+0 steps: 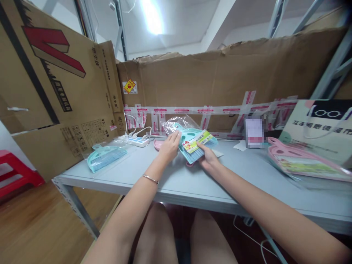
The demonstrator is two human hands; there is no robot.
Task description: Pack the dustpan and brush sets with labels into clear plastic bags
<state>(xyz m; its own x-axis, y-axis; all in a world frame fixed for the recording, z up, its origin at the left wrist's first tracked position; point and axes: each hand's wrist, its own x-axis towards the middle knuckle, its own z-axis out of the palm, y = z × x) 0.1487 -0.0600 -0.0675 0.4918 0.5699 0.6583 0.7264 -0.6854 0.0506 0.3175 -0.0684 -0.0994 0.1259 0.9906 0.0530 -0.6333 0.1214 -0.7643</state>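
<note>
Both my hands hold a small teal dustpan-and-brush set (192,141) with a yellow and green label card, over the middle of the grey table (132,172). My left hand (168,147) grips its left edge, where a clear plastic bag (176,123) sticks out behind it. My right hand (207,156) pinches its lower right corner, thumb on the label. A thin bracelet circles my left wrist.
A second teal dustpan set in a bag (106,156) lies at the left. A white power strip (137,141) sits by the cardboard wall (220,80). Bagged pink dustpan sets (302,163) and a paper bag (321,128) fill the right. A red stool (16,172) stands at the left.
</note>
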